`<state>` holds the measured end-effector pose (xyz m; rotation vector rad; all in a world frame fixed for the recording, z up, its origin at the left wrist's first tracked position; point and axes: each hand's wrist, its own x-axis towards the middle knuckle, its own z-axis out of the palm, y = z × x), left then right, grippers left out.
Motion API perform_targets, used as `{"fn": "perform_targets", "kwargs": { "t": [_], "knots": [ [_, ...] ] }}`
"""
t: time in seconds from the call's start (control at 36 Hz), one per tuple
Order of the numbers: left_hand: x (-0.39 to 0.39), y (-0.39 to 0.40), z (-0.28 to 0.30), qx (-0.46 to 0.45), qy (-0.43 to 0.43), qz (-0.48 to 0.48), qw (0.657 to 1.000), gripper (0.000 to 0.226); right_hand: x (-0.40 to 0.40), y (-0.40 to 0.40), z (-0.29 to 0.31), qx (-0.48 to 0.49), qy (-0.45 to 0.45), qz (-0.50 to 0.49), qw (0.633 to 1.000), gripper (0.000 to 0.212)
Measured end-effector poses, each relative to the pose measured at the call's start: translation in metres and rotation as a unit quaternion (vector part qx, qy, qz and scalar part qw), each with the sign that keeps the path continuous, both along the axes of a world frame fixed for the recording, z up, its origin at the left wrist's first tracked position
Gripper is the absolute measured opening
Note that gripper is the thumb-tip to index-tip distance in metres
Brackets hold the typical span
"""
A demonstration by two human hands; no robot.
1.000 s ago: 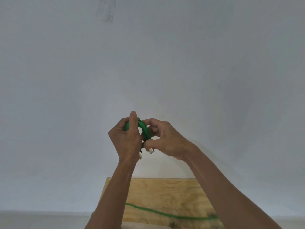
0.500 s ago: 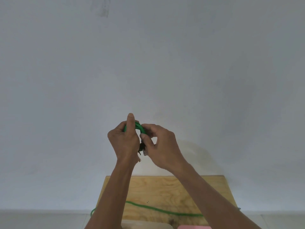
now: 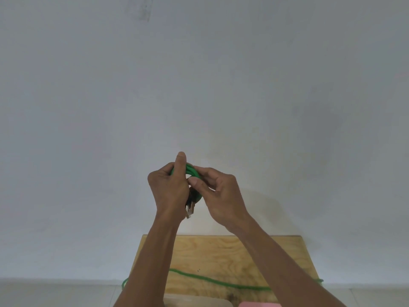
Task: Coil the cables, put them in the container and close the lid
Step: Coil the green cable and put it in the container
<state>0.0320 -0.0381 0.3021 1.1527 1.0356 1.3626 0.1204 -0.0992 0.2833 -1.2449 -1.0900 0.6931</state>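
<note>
The left hand [image 3: 169,187] is wrapped around a small green coil of cable [image 3: 192,171], thumb standing up over the loops and the other fingers curled behind, so the coil is clamped in its fist. The right hand [image 3: 218,191] pinches the near side of the same coil with thumb and forefinger, apparently tucking or securing the last turn. Two plugs [image 3: 190,208] hang out below the left palm, just under the loops. Both hands are held up in front of a plain wall, well above the wooden tabletop [image 3: 221,253]. A second green cable [image 3: 221,282] lies uncoiled across the tabletop, one end drooping over its left edge and the other reaching its right edge. At the near edge, a pale shape [image 3: 197,303] and a pink one [image 3: 259,304] peek in; which is container or lid I cannot tell. The risk now is that stiff loops spring apart if either pinch loosens before the end is tucked, or that a dangling plug snags.
</note>
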Motion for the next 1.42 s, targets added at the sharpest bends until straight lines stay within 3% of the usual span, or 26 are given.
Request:
{"fn": "perform_targets", "kwargs": {
  "t": [0.22,0.53,0.86,1.19,1.42],
  "knots": [
    [-0.001,-0.003,-0.010,-0.015,0.006,-0.026,1.000,0.052,0.003,-0.008,-0.016,-0.003,0.130,0.000,0.992,0.029],
    [-0.009,-0.014,-0.040,-0.136,-0.056,-0.027,0.989,0.059,-0.028,-0.014,-0.057,0.038,0.017,-0.143,0.989,0.034],
    [-0.048,-0.019,-0.100,-0.170,-0.072,-0.086,0.979,0.042,-0.059,-0.020,-0.095,-0.044,0.074,-0.152,0.985,0.029],
    [-0.104,-0.031,-0.179,-0.187,0.017,-0.130,0.974,0.030,-0.107,-0.042,-0.168,-0.140,0.102,-0.177,0.969,0.030],
    [-0.145,-0.040,-0.248,-0.238,0.109,-0.185,0.947,0.025,-0.130,-0.075,-0.246,-0.248,0.115,-0.200,0.941,0.030]
  ]
}}
